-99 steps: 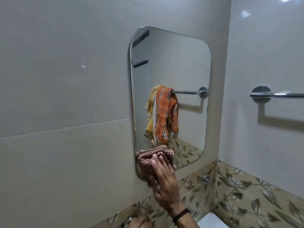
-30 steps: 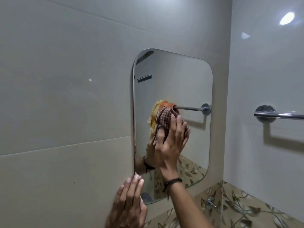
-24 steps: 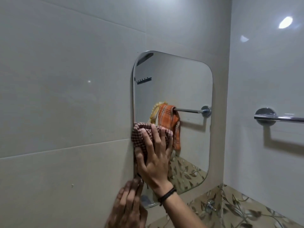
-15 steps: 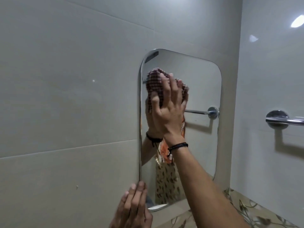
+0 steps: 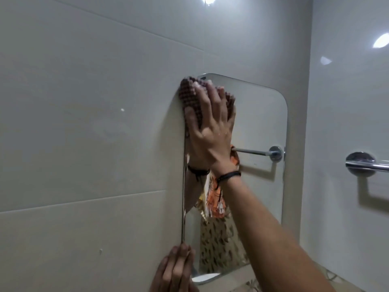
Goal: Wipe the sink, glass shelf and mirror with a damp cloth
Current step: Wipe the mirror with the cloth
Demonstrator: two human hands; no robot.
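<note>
You pressed a folded red-and-white checked cloth point(image 5: 188, 95) flat against the top left corner of the rounded rectangular wall mirror point(image 5: 261, 123), its left part lapping over the edge onto the wall. Your right hand point(image 5: 212, 131) lay over the cloth, fingers straight and slightly spread, with a thin black cord wristband point(image 5: 229, 175) around the wrist. Your left hand point(image 5: 175, 268) rested low at the mirror's bottom left corner, fingers straight and held together, their tips at the line where glass met wall. The mirror hung on large glossy pale grey tiles point(image 5: 84, 127), close to the room's corner. The glass showed a reflected rail point(image 5: 252, 152) with an orange checked towel point(image 5: 214, 199) hanging from it, and leaf-patterned tiles point(image 5: 216, 239) below that. A chrome towel bar point(image 5: 367, 164) was fixed to the adjoining wall on the right. Ceiling lights glared off the tiling overhead.
</note>
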